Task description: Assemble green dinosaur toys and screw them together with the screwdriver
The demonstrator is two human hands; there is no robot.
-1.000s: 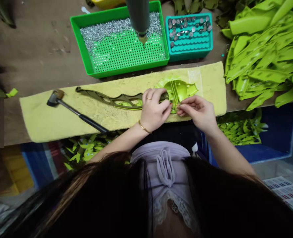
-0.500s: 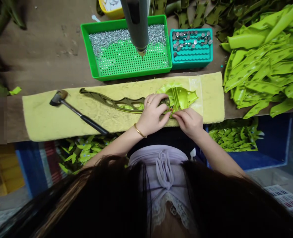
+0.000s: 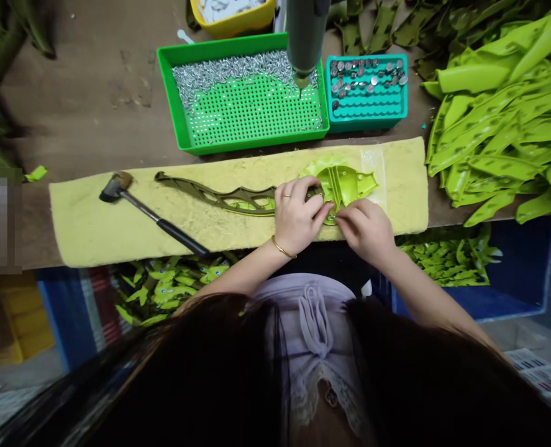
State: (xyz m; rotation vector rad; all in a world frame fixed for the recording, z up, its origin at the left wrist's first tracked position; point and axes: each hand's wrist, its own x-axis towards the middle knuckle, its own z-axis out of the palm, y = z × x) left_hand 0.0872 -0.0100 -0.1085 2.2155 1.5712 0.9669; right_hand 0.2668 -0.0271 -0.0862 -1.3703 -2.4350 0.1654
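Note:
A long plastic piece, dark olive [image 3: 214,197] at its slatted left part and bright green [image 3: 350,182] at its wide right end, lies on a yellow cloth [image 3: 98,230]. My left hand [image 3: 298,211] rests over its middle, fingers bent and closed at the part's lower edge. Close beside it, my right hand [image 3: 366,230] pinches at the lower rim of the green end. Whatever the fingertips hold is too small to make out. A hammer [image 3: 161,221] with a black handle lies on the cloth to the left.
A powered driver [image 3: 305,40] hangs above a green tray [image 3: 251,146] of screws. Beside that stands a teal tray [image 3: 366,118] with small metal parts. Green plastic pieces [image 3: 503,118] are heaped at right. Below the table edge is a blue bin [image 3: 522,267].
The whole view has shifted slightly. The hanging driver has swung right over the green tray. My hands stay at the same part, with their fingertips slightly farther apart.

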